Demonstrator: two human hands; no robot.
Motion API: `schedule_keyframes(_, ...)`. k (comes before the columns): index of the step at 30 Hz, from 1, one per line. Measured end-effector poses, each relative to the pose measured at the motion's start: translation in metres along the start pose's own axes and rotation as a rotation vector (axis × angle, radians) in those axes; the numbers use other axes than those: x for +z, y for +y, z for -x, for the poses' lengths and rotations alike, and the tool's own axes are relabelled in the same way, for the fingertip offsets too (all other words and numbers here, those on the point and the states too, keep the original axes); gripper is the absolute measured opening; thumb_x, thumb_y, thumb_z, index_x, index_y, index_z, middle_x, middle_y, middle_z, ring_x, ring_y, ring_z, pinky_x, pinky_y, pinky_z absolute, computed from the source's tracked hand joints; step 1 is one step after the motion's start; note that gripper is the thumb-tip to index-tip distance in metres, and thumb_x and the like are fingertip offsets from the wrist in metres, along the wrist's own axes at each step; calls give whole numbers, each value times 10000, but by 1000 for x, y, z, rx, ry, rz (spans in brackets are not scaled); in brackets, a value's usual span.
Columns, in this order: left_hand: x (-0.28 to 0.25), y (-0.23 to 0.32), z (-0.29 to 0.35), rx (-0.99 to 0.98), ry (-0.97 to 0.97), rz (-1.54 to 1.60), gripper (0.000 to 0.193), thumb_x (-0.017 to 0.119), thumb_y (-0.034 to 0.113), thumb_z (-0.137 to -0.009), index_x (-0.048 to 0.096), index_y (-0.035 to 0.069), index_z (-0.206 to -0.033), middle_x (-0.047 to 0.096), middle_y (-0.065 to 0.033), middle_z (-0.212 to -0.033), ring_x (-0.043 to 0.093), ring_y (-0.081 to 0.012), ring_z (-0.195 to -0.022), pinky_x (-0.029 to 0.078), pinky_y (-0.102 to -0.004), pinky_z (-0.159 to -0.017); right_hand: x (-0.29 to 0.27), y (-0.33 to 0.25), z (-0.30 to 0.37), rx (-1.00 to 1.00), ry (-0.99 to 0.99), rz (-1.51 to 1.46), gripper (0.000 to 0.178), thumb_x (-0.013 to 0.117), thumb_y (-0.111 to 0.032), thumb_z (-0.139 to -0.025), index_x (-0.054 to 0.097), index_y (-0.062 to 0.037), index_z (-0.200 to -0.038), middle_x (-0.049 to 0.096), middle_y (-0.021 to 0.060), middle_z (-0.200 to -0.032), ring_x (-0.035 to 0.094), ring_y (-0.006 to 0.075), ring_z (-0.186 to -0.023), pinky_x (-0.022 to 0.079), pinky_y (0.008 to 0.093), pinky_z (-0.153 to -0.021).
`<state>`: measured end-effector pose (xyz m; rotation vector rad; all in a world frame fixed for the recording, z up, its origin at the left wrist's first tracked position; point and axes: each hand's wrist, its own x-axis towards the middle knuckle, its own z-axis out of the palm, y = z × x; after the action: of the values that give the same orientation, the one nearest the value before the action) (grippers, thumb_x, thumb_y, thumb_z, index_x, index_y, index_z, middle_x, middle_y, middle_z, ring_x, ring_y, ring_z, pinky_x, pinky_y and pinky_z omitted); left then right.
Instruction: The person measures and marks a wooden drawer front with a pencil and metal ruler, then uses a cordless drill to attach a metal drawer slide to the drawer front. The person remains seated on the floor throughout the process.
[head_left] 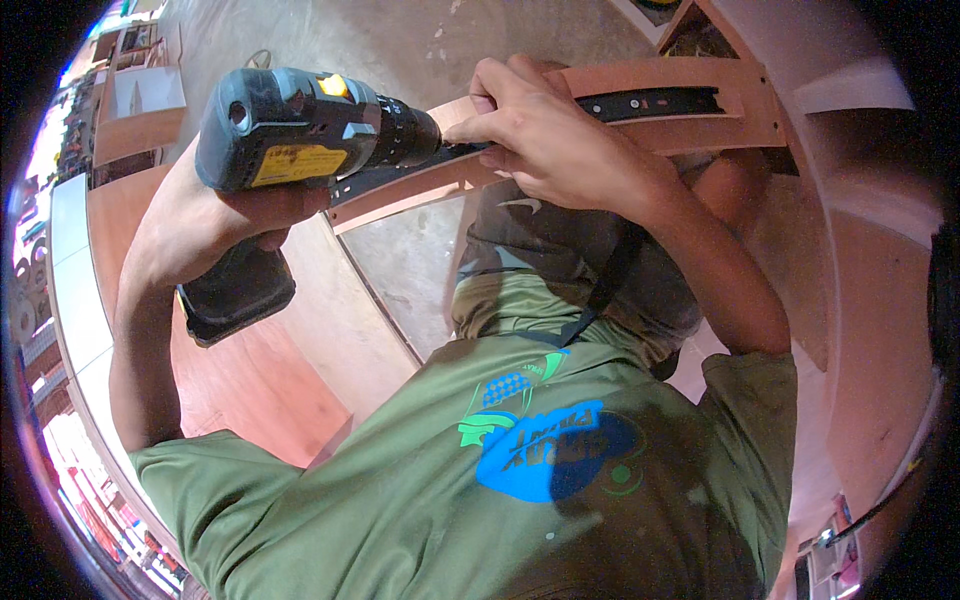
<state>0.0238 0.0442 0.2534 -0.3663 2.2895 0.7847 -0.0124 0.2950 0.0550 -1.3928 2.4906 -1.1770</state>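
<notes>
My left hand (235, 215) is wrapped round the grip of a blue-grey and black cordless drill (290, 130), its chuck pointing right. The fingers of my right hand (560, 145) are bent together at the chuck's tip; whatever they pinch there is too small or hidden to make out. Beneath that hand runs a black metal drawer slide (655, 103), lying along a wooden rail (690, 75). Screw heads show on the slide's right part, and my right hand covers its middle. The drill's battery (240, 290) hangs below my left hand.
Pale wooden panels stand at the left (260, 350) and right (880, 330). The concrete floor (400, 255) shows through the wooden frame. A cable (880, 500) runs at the lower right. Shelves with assorted goods line the far left edge.
</notes>
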Motion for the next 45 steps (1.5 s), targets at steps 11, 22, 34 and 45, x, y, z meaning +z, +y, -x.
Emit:
schedule_keyframes(11, -1, 0, -3, 16, -18, -36, 368, 832, 99, -823, 691, 66, -1161, 738, -37, -949, 649, -110, -769, 530, -281, -660, 10, 5, 1, -2, 50, 7, 344, 801, -157, -754, 786, -134, -1097, 550, 122, -1109, 505, 346, -1161, 444, 495, -912)
schedule_keyframes(22, 4, 2, -1, 81, 8, -73, 376, 839, 103, -831, 693, 74, -1176, 743, -39, -972, 667, -121, -811, 541, -287, -690, 12, 7, 1, 18, 43, -14, 345, 807, -167, -756, 788, -142, -1100, 552, 121, -1104, 505, 341, -1156, 438, 493, -898)
schedule_keyframes(34, 2, 13, 8, 18, 24, -150, 342, 849, 114, -824, 730, 90, -1144, 764, -33, -997, 711, -156, -912, 570, -352, -829, 12, -1, 3, 17, 130, -42, 278, 747, -48, -806, 719, -77, -1081, 540, 92, -1056, 527, 302, -1080, 415, 437, -906)
schedule_keyframes(45, -3, 16, 16, 2, -57, -192, 377, 847, 100, -822, 716, 72, -1174, 760, -50, -1036, 715, -166, -945, 580, -354, -874, 17, -8, 3, 16, 184, -6, 271, 773, -88, -787, 725, -69, -1053, 566, 80, -1007, 552, 289, -1045, 426, 430, -878)
